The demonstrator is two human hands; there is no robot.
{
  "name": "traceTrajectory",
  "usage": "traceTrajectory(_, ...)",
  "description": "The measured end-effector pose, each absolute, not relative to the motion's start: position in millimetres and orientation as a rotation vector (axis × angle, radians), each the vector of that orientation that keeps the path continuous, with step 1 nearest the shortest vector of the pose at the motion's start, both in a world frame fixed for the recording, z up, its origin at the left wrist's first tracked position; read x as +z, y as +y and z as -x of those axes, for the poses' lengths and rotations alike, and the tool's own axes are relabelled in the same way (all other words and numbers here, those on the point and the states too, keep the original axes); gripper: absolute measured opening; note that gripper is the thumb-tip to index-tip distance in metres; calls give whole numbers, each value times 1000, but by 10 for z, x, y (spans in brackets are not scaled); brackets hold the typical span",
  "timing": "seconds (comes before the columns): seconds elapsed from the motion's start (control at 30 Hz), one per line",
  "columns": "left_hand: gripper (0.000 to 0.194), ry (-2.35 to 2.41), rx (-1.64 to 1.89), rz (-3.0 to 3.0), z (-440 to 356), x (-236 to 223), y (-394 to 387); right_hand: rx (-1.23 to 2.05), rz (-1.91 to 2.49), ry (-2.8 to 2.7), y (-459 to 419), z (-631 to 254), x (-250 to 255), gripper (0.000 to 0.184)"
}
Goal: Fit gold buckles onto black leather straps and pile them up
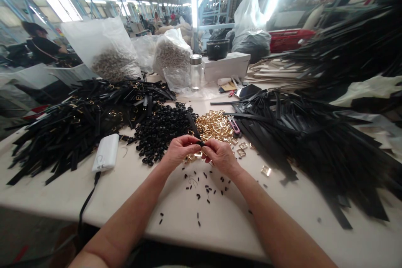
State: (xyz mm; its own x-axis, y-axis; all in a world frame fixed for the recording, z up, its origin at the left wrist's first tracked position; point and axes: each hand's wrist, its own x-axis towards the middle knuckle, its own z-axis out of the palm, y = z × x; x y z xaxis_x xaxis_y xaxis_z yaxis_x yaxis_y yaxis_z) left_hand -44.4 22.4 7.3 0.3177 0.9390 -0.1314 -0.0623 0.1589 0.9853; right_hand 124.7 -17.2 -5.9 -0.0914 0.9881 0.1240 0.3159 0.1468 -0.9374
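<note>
Strap (194, 127) judged light, pliable; left hand (179, 150) and right hand (221, 157) pinch its near end, a suitable grip, well inside the desk's (179, 228) near edge.

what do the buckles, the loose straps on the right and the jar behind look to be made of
Buckles: probably metal, polished gold-tone, going by their bright glints.
Black straps: leather or a synthetic like it, smooth with a soft sheen; which one, I can't tell.
Lidded jar: clear glass or plastic, see-through; its silvery lid looks like metal.
</note>
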Motion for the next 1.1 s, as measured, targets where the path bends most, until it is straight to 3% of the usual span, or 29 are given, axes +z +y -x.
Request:
traceTrajectory(0.17, 27, 977, 856, -1178, 444, 54, 229, 1011, 1204, -1560, -152, -1221, -142, 14)
traceTrajectory(0.37, 23, 973, 905, -1253, 396, 2, 214, 1163, 1150, -1441, -154, -1198, -147, 25)
traceTrajectory(0.57, 25, 937, 861, -1279, 416, -8, 213, 1070, 1264, -1363, -175, -1185, -91, 23)
traceTrajectory(0.8, 45, 930, 1020, -801, 441, 53, 299, 905, 1344, -1503, -191, -1186, -20, 19)
traceTrajectory(1.1, 33, 881, 974, -685, 417, 24, 261, 828, 1392, -1592, -201, -1177, -18, 22)
